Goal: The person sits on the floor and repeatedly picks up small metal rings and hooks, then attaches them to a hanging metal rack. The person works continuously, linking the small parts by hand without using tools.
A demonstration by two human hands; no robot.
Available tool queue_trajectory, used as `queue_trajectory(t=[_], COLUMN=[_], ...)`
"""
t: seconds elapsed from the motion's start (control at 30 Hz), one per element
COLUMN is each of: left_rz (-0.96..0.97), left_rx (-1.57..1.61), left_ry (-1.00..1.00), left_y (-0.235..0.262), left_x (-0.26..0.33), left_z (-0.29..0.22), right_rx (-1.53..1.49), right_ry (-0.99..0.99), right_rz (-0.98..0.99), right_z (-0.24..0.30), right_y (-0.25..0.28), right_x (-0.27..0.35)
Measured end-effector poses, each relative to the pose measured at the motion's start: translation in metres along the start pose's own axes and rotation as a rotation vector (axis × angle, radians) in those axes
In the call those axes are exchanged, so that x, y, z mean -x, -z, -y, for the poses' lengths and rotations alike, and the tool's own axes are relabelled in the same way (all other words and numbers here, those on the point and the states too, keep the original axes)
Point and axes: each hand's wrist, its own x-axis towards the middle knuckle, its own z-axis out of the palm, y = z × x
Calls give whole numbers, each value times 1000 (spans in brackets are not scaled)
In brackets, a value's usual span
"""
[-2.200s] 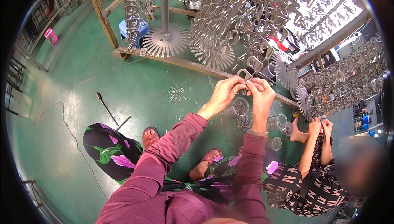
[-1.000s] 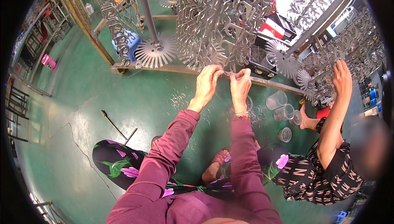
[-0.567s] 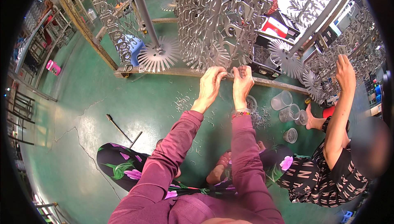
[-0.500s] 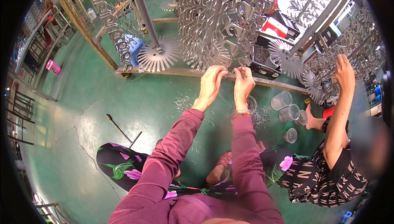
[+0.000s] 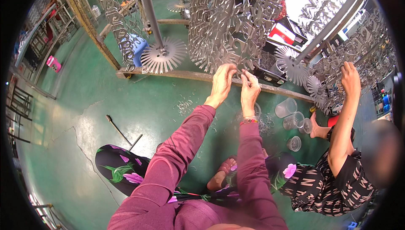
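Both my hands are raised at the bottom of a dense cluster of hanging grey metal hook pieces (image 5: 223, 23). My left hand (image 5: 222, 86) is closed in a pinch at the cluster's lower edge. Close beside it, my right hand (image 5: 249, 91) pinches too, thumb and fingers together. Small metal bits show between the fingertips, but their shape cannot be made out. Below my hands, loose curved metal hooks (image 5: 184, 106) lie scattered on the green floor, with another heap (image 5: 266, 124) by my right wrist.
A wooden beam (image 5: 181, 75) runs along the rack's foot, beside slotted metal discs (image 5: 163, 55). Clear plastic tubs (image 5: 286, 107) stand at the right. A co-worker's raised hand (image 5: 350, 80) reaches to another rack there. At the left lie a dark-handled tool (image 5: 118, 129) and a pink bucket (image 5: 54, 64).
My view has shifted slightly. My hands stay pinched at the cluster's lower edge, with the right fingers tilted more to the left. The co-worker's raised hand has lowered a little.
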Motion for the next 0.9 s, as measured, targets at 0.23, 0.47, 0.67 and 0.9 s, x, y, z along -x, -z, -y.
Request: queue_trajectory(t=[0.23,0.47,0.67,0.9], left_rz=[11,7,44,100], left_rx=[-2,-31,-43,-22], left_ry=[3,-43,-59,-25], left_y=[3,6,16,25], left_x=[3,5,12,15], left_z=[-8,-12,-17,-19], right_rx=[44,126,104,7], right_ry=[53,178,253,-3], right_rz=[-29,-178,-116,87], right_z=[-11,-5,24,37], right_y=[3,3,4,4], right_x=[8,10,26,19])
